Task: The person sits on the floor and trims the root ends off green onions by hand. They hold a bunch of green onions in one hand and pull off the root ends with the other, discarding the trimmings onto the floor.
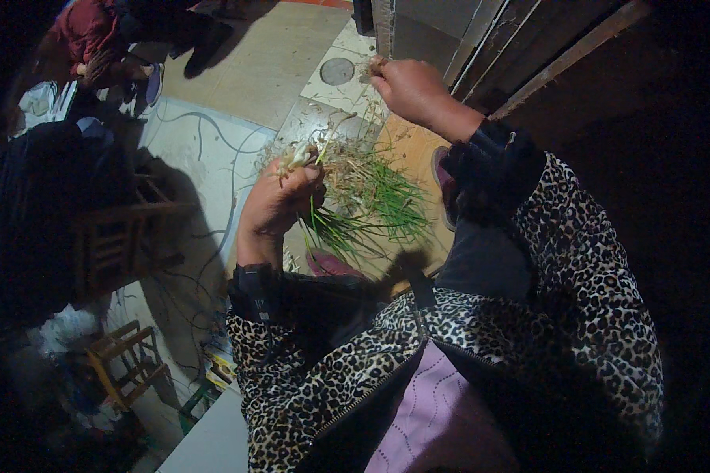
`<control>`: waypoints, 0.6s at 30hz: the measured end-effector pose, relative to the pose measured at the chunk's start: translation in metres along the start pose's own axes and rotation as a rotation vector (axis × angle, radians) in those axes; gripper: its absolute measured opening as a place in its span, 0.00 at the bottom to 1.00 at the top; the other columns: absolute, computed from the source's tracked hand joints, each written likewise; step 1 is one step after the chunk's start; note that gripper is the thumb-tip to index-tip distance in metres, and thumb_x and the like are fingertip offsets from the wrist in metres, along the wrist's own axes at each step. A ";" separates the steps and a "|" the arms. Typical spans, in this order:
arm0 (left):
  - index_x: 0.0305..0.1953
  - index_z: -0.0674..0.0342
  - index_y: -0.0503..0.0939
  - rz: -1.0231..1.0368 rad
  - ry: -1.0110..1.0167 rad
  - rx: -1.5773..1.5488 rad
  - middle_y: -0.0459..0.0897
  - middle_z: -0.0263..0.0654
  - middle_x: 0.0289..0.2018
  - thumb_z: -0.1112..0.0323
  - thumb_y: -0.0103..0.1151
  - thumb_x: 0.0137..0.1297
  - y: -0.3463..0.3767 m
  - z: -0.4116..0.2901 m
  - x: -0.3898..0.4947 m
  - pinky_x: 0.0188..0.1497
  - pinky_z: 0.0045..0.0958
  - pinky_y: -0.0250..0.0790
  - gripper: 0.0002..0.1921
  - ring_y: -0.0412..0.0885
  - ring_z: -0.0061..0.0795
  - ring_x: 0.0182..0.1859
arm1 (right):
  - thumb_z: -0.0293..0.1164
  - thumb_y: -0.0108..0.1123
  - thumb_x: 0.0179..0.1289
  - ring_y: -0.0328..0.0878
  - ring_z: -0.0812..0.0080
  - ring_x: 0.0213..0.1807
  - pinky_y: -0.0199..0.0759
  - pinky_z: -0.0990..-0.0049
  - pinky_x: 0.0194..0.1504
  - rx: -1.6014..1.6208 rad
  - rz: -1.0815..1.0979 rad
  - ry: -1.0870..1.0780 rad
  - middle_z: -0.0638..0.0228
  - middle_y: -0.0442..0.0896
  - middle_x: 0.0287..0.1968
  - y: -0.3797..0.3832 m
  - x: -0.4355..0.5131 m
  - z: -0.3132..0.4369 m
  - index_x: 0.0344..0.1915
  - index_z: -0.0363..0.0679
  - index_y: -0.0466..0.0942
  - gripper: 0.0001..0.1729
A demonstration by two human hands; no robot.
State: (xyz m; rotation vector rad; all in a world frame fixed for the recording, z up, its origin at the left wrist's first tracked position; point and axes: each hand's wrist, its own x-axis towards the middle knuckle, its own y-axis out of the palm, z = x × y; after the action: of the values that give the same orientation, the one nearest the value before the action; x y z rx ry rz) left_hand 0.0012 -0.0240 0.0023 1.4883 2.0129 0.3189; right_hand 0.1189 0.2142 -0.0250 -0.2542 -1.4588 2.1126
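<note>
My left hand (284, 198) is closed around a bunch of green onions (299, 155), with the pale bulbs and roots sticking up above the fist. Their long green leaves (343, 230) trail below it to the right. My right hand (411, 88) is raised up and to the right, fingers pinched together on a small tuft of dry roots or husk (370, 70). Between and below the hands, a heap of dry trimmings (355, 168) lies on the floor. More green onion leaves (399, 198) rest at its right side.
A round drain cover (337, 71) is set in the tiles near my right hand. Dark wooden panels (509, 47) rise at upper right. Wooden stools (130, 363) and a cable (234, 177) are at left. Another person in a red garment (86, 35) sits at upper left.
</note>
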 end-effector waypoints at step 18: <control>0.44 0.65 0.78 -0.246 0.152 0.544 0.81 0.27 0.34 0.70 0.58 0.60 0.023 -0.011 0.005 0.37 0.17 0.66 0.11 0.74 0.13 0.34 | 0.36 0.62 0.59 0.67 0.89 0.21 0.56 0.87 0.21 1.362 0.581 0.230 0.79 0.75 0.25 -0.018 -0.030 0.064 0.36 0.40 0.80 0.11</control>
State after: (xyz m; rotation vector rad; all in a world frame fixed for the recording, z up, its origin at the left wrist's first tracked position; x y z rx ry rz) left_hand 0.0112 -0.0102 0.0215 1.5269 2.5079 -0.2474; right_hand 0.1205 0.1514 0.0117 -0.3625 0.4209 2.8665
